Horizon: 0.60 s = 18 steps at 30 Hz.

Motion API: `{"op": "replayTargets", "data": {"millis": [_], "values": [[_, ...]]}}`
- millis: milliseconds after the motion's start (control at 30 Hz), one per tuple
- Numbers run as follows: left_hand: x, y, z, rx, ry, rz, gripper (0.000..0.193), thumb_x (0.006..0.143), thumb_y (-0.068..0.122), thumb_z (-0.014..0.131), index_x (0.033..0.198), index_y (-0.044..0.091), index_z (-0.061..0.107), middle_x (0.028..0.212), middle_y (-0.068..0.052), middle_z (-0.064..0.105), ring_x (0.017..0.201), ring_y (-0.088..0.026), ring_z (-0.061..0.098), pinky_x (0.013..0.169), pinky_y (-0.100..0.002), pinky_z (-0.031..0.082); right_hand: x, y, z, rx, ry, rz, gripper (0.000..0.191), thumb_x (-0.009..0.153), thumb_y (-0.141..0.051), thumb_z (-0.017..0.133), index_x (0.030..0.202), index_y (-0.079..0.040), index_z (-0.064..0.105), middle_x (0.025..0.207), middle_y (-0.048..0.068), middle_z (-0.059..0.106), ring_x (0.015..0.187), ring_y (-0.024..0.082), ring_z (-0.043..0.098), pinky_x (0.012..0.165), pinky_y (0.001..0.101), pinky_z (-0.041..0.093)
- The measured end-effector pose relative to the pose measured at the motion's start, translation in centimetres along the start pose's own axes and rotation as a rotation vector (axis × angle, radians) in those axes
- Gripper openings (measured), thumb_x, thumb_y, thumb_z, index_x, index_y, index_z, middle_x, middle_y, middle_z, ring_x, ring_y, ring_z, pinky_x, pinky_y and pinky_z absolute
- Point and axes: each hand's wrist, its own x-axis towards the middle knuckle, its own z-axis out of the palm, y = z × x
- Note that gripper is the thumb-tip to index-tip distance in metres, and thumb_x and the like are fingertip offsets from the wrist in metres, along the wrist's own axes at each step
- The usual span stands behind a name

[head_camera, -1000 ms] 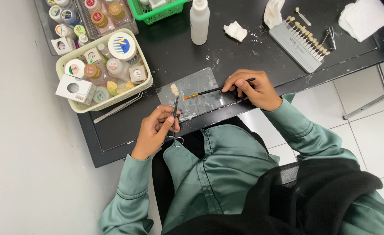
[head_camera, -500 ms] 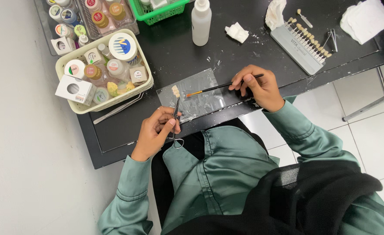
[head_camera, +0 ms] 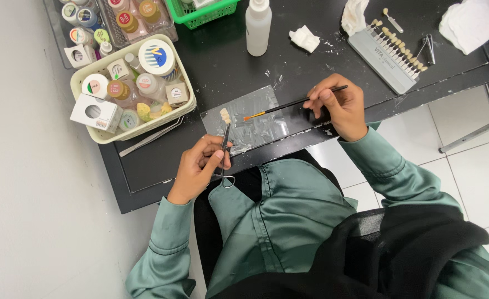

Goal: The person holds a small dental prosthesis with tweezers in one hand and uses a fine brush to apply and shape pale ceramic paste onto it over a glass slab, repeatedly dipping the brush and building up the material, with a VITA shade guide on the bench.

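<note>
Over a crinkled clear plastic sheet (head_camera: 252, 119) on the black table (head_camera: 222, 66), a small cream-coloured tooth piece (head_camera: 225, 115) sits pinched in the tips of slim metal forceps (head_camera: 225, 147). It has a lumpy, matte look and hangs just above the glossy film. The left hand (head_camera: 200, 166) grips the forceps, fingers curled around the shaft and the ring handles below the thumb at the table's front edge. The right hand (head_camera: 336, 105) is closed on a thin black brush (head_camera: 294, 104), held like a pen; its orange ferrule and fine tip point left toward the tooth piece, stopping just short of it.

Left of the sheet lies a pair of long steel tweezers (head_camera: 150, 135), beside a cream plastic tray (head_camera: 186, 83) with rounded corners, packed with small round jars and a white box. Behind it a clear box (head_camera: 108, 22) holds more jars with coloured lids. A green mesh basket (head_camera: 203, 14) and a white squeeze bottle (head_camera: 258, 25) stand at the back. A crumpled white tissue (head_camera: 304, 39) lies near the bottle, with white crumbs scattered around. Further right rests a grey shade guide (head_camera: 385, 55) with a row of tooth-shaped tabs, and a folded white cloth (head_camera: 471, 22) in the corner. Both sleeves are smooth sage-green satin.
</note>
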Motion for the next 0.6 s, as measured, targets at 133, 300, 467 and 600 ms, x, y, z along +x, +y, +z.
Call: {"op": "replayTargets", "data": {"millis": [133, 300, 467, 600], "values": [[0.1, -0.1, -0.2, 0.010, -0.005, 0.006, 0.019, 0.105, 0.007, 0.052, 0.119, -0.003, 0.060, 0.088, -0.008, 0.068, 0.081, -0.012, 0.066, 0.075, -0.027, 0.057, 0.0, 0.2, -0.1, -0.014, -0.006, -0.007, 0.034, 0.112, -0.034, 0.058, 0.107, -0.001, 0.059, 0.102, 0.013, 0.067, 0.091, 0.018, 0.071, 0.068, 0.0260, 0.053], [0.0, -0.3, -0.4, 0.012, -0.015, 0.018, 0.019, 0.106, 0.008, 0.051, 0.119, -0.003, 0.060, 0.089, -0.008, 0.068, 0.081, -0.012, 0.066, 0.075, -0.027, 0.057, -0.1, 0.4, -0.2, -0.019, 0.003, 0.009, 0.045, 0.114, -0.042, 0.049, 0.109, 0.001, 0.059, 0.104, 0.013, 0.065, 0.092, 0.019, 0.072, 0.070, 0.0265, 0.055], [0.1, 0.0, -0.4, 0.019, -0.017, 0.029, 0.020, 0.107, 0.008, 0.052, 0.122, -0.003, 0.060, 0.087, -0.008, 0.068, 0.081, -0.012, 0.064, 0.075, -0.027, 0.055, 0.0, 0.1, 0.1, -0.041, 0.013, -0.007, 0.046, 0.114, -0.043, 0.047, 0.108, 0.001, 0.059, 0.104, 0.013, 0.066, 0.092, 0.020, 0.072, 0.070, 0.0265, 0.054], [0.2, 0.5, -0.4, -0.017, -0.020, 0.010, 0.020, 0.105, 0.009, 0.052, 0.121, -0.002, 0.060, 0.088, -0.007, 0.067, 0.081, -0.011, 0.064, 0.074, -0.027, 0.057, 0.0, -0.8, 0.5, -0.134, -0.002, -0.101, 0.044, 0.115, -0.040, 0.047, 0.108, 0.001, 0.060, 0.104, 0.013, 0.065, 0.090, 0.020, 0.072, 0.070, 0.0263, 0.054]]}}
